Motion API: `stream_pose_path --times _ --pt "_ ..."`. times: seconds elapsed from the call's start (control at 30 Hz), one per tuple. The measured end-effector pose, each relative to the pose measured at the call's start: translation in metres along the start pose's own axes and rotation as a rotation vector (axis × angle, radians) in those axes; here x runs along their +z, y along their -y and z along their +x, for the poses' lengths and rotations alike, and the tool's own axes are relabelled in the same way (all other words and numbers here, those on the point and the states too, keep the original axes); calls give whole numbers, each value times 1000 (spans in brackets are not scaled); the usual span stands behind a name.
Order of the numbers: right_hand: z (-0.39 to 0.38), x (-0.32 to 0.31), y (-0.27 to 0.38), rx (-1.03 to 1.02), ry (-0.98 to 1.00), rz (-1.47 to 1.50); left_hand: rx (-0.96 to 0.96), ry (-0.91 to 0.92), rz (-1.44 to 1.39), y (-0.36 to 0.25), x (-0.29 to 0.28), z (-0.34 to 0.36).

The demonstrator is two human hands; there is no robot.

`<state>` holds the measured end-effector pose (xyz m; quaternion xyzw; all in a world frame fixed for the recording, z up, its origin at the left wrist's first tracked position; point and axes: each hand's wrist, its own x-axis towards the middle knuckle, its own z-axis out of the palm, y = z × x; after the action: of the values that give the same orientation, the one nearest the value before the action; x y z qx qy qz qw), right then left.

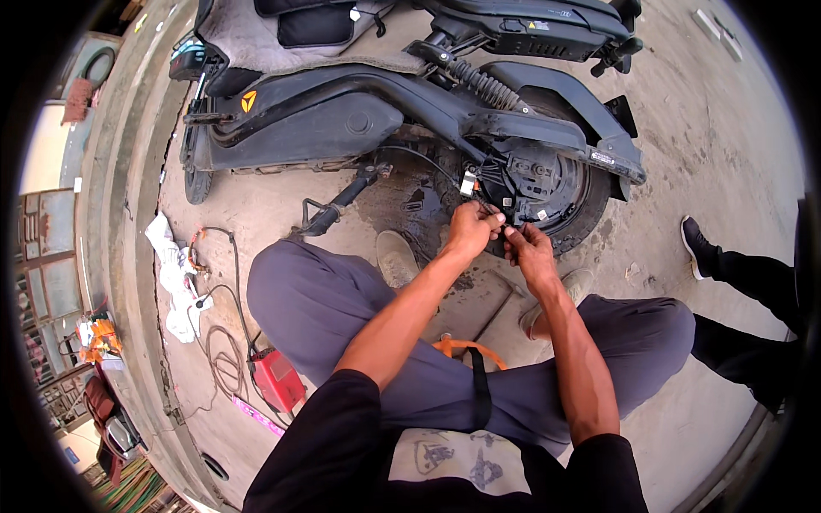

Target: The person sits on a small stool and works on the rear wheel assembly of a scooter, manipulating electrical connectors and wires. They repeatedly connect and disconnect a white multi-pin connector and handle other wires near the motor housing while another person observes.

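- Fingers of both hands meet at one spot beside the rear wheel hub (537,184) of a black electric scooter (359,111): the left hand (473,231) and the right hand (528,250) each have their fingertips pinched together on thin black wiring (494,210) (too small to tell whether it is a wire end or a small connector).
- That wiring sits just below the hub, touching both sets of fingertips; a white connector block (468,183) hangs just above the left hand, and a black cable (419,158) runs from it toward the scooter frame.
- Judged from this, the work in hand is joining or separating a wire connection at the wheel motor; any further move there would call for a fine, steady grip with both hands close together.
- Squatting on a concrete floor (701,128), the person has grey trousers and both shoes planted near the wheel.
- Farther left lie a red box-shaped tool (278,379) with cables, and a white rag (175,274).
- Another person's black shoe (698,245) and leg show at the right edge.
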<state>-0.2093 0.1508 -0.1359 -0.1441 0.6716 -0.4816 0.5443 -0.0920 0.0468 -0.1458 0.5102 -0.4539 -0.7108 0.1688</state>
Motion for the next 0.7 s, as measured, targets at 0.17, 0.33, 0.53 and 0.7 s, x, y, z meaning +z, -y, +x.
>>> stream_pose_path --times 0.17,0.33,0.53,0.7 --pt "-2 1 0 -10 47 -63 20 17 147 -8 -6 -5" --pt "-7 4 4 11 47 -47 33 57 196 -13 -6 -8" --pt "-2 -2 -2 1 16 -12 32 20 80 -11 4 -7" --pt "0 -11 5 -30 3 -196 20 34 62 -9 -7 -9"
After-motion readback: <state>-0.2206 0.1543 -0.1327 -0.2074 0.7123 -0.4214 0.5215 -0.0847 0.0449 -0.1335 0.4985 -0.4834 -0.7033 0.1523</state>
